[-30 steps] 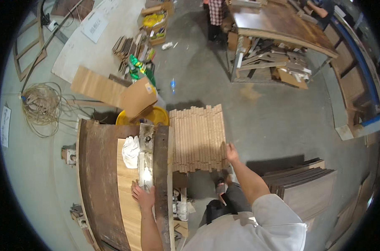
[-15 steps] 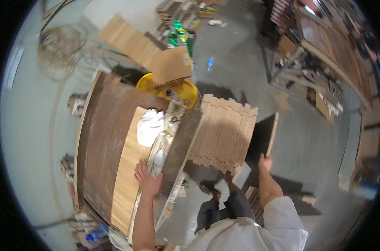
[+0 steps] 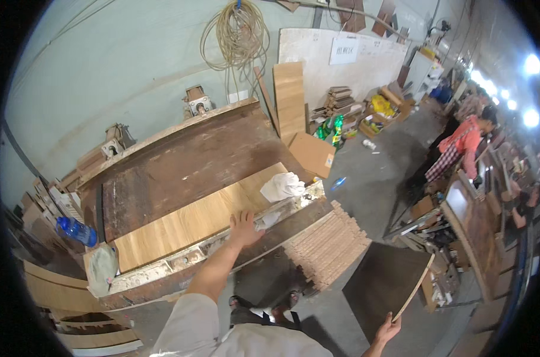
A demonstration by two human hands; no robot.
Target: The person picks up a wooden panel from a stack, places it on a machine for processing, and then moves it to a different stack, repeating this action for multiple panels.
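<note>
My left hand [image 3: 244,231], fingers spread, rests at the near edge of a light wood-grain plank [image 3: 187,221] lying on the brown workbench. A crumpled white cloth [image 3: 282,187] lies at the plank's right end, just beyond that hand. Low on the right, my right hand [image 3: 389,329] grips the pale edge of a dark-faced board [image 3: 382,285], which is held tilted beside me. Between my hands, a stack of boards [image 3: 328,245] shows its light brown edges next to the bench.
The bench [image 3: 163,181] has a raised back rail against the wall. A blue bottle [image 3: 77,231] stands at its left end. Beyond the right end are a cardboard piece [image 3: 311,154] and a small bottle [image 3: 338,183] on the floor. A person [image 3: 460,143] works at another table on the right.
The view has swung up and toward the wall, bringing the other person into fuller view. My left hand stays by the plank's edge; my right hand still holds the board, whose dark face now shows more.
</note>
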